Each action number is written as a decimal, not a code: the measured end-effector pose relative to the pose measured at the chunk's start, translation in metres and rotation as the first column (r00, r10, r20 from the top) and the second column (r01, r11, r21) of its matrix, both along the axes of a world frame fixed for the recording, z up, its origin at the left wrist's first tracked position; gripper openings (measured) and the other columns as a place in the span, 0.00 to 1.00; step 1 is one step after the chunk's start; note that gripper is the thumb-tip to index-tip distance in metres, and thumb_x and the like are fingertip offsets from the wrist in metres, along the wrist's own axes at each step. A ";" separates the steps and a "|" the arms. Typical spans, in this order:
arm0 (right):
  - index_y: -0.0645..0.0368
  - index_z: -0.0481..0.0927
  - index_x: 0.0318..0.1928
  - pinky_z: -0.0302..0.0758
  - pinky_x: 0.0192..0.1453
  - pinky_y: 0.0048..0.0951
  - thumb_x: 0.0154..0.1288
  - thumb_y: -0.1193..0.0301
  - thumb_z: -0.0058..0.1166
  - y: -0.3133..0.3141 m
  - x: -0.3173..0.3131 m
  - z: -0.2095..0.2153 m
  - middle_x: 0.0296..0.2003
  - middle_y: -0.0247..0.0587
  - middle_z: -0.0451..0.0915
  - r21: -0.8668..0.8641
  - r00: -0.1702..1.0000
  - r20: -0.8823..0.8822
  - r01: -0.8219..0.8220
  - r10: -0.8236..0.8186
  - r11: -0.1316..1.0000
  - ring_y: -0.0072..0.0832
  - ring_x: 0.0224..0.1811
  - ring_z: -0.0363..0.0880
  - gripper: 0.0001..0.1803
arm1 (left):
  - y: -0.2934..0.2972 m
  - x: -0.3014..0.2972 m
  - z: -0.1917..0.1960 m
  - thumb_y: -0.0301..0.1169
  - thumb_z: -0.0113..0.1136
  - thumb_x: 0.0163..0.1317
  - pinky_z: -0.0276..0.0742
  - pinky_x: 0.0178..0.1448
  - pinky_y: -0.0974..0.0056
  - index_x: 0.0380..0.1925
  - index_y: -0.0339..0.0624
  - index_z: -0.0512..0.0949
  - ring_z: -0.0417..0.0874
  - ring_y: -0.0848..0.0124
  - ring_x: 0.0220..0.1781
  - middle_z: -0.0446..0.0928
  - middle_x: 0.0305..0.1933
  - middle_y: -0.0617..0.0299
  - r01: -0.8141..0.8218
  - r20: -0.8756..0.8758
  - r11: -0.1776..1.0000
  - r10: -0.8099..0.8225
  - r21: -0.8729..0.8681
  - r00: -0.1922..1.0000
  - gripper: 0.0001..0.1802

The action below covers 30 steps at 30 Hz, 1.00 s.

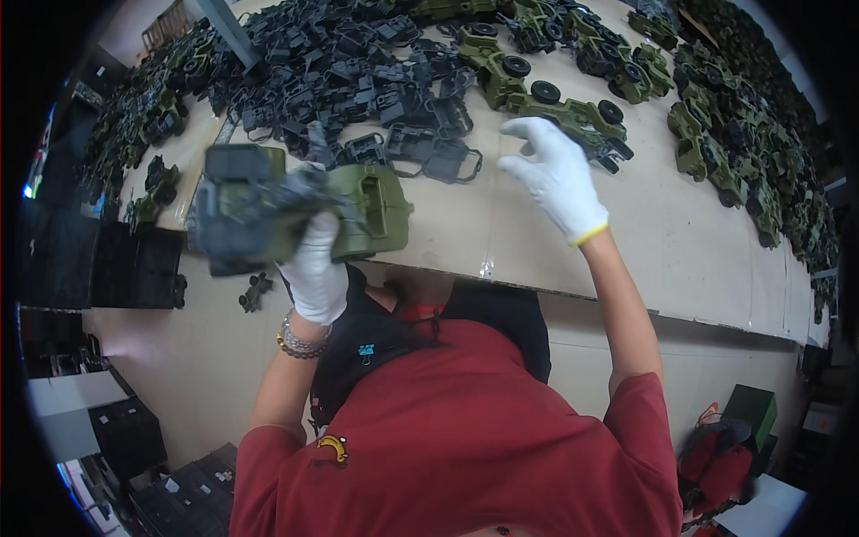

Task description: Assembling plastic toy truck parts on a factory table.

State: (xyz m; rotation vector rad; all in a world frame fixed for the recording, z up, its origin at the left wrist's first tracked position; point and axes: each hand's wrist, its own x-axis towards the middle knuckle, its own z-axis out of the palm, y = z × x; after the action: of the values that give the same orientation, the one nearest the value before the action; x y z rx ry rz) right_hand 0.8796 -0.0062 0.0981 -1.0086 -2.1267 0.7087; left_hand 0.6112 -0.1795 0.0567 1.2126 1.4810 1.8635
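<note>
My left hand (318,277), in a white glove, is closed around a green toy vehicle body (383,210) with dark grey parts on it. It holds the body above the table's near edge, and the grey end is blurred by motion. My right hand (557,179), gloved in white with a yellow cuff, hovers over the table with its fingers apart and nothing in them. Between the two hands lies a dark grey plastic frame (438,159). Just beyond my right hand rests a green toy vehicle (573,116) with black wheels.
A large heap of dark grey plastic parts (331,72) covers the far left of the table (662,224). Several green toy vehicles (729,143) are piled along the right side. A grey metal post (228,31) rises at the back left. Dark crates (134,264) stand on the floor at left.
</note>
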 end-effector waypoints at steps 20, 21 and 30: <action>0.54 0.78 0.51 0.74 0.60 0.41 0.57 0.65 0.65 0.023 0.090 -0.012 0.50 0.47 0.80 0.220 0.893 0.448 -0.160 0.046 0.962 0.45 0.55 0.76 0.21 | -0.013 0.047 0.014 0.40 0.59 0.72 0.76 0.66 0.56 0.63 0.39 0.70 0.78 0.66 0.61 0.77 0.59 0.56 0.309 0.753 0.950 -0.234 0.042 0.615 0.25; 0.53 0.78 0.54 0.73 0.61 0.41 0.58 0.60 0.64 0.007 0.081 -0.007 0.52 0.47 0.79 0.217 0.897 0.439 -0.053 -0.049 0.975 0.46 0.55 0.75 0.24 | -0.011 0.049 0.015 0.40 0.59 0.72 0.76 0.66 0.56 0.63 0.39 0.70 0.78 0.66 0.61 0.77 0.59 0.56 0.313 0.754 0.949 -0.232 0.037 0.614 0.25; 0.47 0.78 0.57 0.69 0.67 0.48 0.51 0.64 0.66 -0.051 0.063 -0.042 0.65 0.41 0.73 0.117 0.825 0.564 -0.041 -0.033 0.992 0.53 0.65 0.68 0.29 | -0.003 0.056 0.024 0.43 0.59 0.72 0.78 0.64 0.57 0.62 0.40 0.72 0.80 0.66 0.59 0.78 0.57 0.56 0.368 0.748 0.929 -0.224 -0.029 0.625 0.25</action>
State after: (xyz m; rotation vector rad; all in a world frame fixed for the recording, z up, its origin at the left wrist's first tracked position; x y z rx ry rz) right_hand 0.9428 -0.0570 0.0562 -1.2582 -2.6396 0.2792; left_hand 0.6677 -0.1828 0.0807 0.4498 0.8858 1.6349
